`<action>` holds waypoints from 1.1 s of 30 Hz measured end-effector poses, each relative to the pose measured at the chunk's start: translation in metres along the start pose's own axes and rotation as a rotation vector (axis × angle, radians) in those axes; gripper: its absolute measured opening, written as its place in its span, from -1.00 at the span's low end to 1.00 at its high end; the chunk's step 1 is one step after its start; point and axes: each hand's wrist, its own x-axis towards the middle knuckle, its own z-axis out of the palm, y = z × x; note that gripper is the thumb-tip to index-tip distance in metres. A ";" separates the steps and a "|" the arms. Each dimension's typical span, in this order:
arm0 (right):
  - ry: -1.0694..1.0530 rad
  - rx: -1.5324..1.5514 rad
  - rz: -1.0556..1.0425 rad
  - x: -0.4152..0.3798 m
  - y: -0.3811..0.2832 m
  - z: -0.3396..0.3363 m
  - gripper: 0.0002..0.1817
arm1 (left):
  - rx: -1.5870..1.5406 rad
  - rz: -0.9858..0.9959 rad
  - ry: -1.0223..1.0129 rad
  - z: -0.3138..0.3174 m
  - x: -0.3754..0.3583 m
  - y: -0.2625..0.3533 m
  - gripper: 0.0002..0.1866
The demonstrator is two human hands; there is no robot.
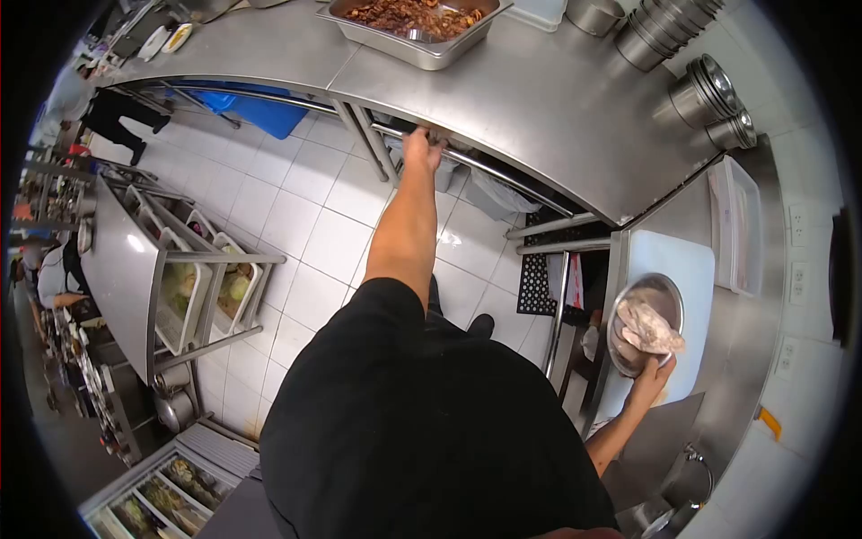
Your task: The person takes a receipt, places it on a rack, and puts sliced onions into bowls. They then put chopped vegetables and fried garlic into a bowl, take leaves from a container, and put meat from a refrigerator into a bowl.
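My left arm stretches away from me to the front edge of the steel counter, where my left hand [422, 148] is at the metal rail [485, 168] below the worktop. Its fingers are blurred and partly hidden by the counter edge. Off to the right, my right hand [651, 377] grips the rim of a round metal bowl [628, 356]. A pale pinkish piece, like raw meat [648, 325], lies in the bowl and overhangs the rim beside my fingers. Under the bowl is a light blue cutting board [691, 269].
On the steel counter [539, 99] are a tray of chopped brown food [431, 56] and stacked metal pots [660, 36]. A lidded plastic container [736, 229] stands behind the board. At left, a steel table [121, 269] has vegetable bins [229, 287] beneath. People are farther left.
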 end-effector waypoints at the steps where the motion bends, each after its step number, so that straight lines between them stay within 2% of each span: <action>1: -0.025 -0.055 -0.063 -0.003 -0.005 0.005 -0.34 | -0.095 -0.019 -0.010 0.001 0.014 0.004 -0.66; 2: -0.091 0.000 0.036 -0.010 -0.045 0.019 -0.35 | -0.191 -0.039 -0.015 -0.004 0.024 0.006 -0.67; 3: -0.177 0.026 0.130 -0.013 -0.071 0.035 -0.37 | -0.163 -0.025 -0.118 -0.017 0.033 0.009 -0.66; 4: -0.148 0.018 -0.041 -0.014 -0.091 0.063 -0.40 | -0.056 -0.041 -0.187 -0.030 0.031 0.013 -0.64; 5: -0.230 0.093 -0.036 -0.020 -0.124 0.087 -0.43 | 0.054 -0.048 -0.257 -0.042 0.021 0.021 -0.61; 6: -0.341 0.070 -0.034 -0.021 -0.145 0.110 -0.44 | 0.093 -0.188 -0.346 -0.053 0.001 0.031 -0.56; 7: -0.361 0.013 -0.259 -0.015 -0.145 0.141 -0.46 | 0.123 -0.319 -0.435 -0.059 -0.028 0.047 -0.50; 8: -0.491 -0.089 -0.136 -0.023 -0.193 0.161 -0.49 | 0.124 -0.415 -0.548 -0.063 -0.063 0.067 -0.41; 9: -0.526 0.020 -0.310 -0.025 -0.212 0.193 -0.50 | 0.126 -0.497 -0.646 -0.069 -0.102 0.092 -0.32; 11: -0.703 0.103 -0.422 -0.034 -0.253 0.249 -0.50 | 0.049 -0.451 -0.693 -0.082 -0.158 0.132 -0.20; 13: -0.873 0.161 -0.550 -0.049 -0.299 0.296 -0.49 | 0.082 -0.270 -0.614 -0.101 -0.192 0.177 -0.18; 14: -0.957 0.158 -0.641 -0.058 -0.321 0.320 -0.49 | 0.111 -0.149 -0.520 -0.110 -0.201 0.195 -0.24; 16: -1.119 0.147 -0.827 -0.075 -0.361 0.362 -0.50 | 0.239 -0.026 -0.366 -0.124 -0.211 0.238 -0.18; 18: -1.219 0.185 -0.930 -0.102 -0.411 0.382 -0.34 | 0.280 0.121 -0.223 -0.134 -0.222 0.274 -0.13; 21: -1.303 0.227 -1.115 -0.144 -0.500 0.390 -0.11 | 0.299 0.482 -0.034 -0.152 -0.214 0.301 -0.09; 22: -1.322 0.245 -1.172 -0.152 -0.513 0.399 -0.03 | 0.281 0.518 -0.002 -0.154 -0.208 0.303 -0.10; 25: -1.197 0.264 -1.558 -0.189 -0.544 0.458 0.01 | 0.314 0.633 0.093 -0.148 -0.192 0.330 -0.13; 26: -1.193 0.293 -1.580 -0.200 -0.556 0.470 -0.05 | 0.310 0.621 0.144 -0.143 -0.188 0.340 -0.18; 29: -1.226 0.413 -1.780 -0.232 -0.577 0.510 -0.18 | 0.360 0.678 0.106 -0.143 -0.155 0.371 -0.21; 30: -1.265 0.311 -1.815 -0.241 -0.584 0.525 -0.26 | 0.528 0.768 0.168 -0.144 -0.137 0.384 -0.24; 31: -1.348 0.219 -1.809 -0.247 -0.591 0.542 -0.20 | 0.431 0.738 0.166 -0.146 -0.126 0.395 -0.25; 33: -1.378 0.233 -1.802 -0.257 -0.614 0.563 -0.09 | 0.280 0.704 0.232 -0.148 -0.108 0.422 -0.25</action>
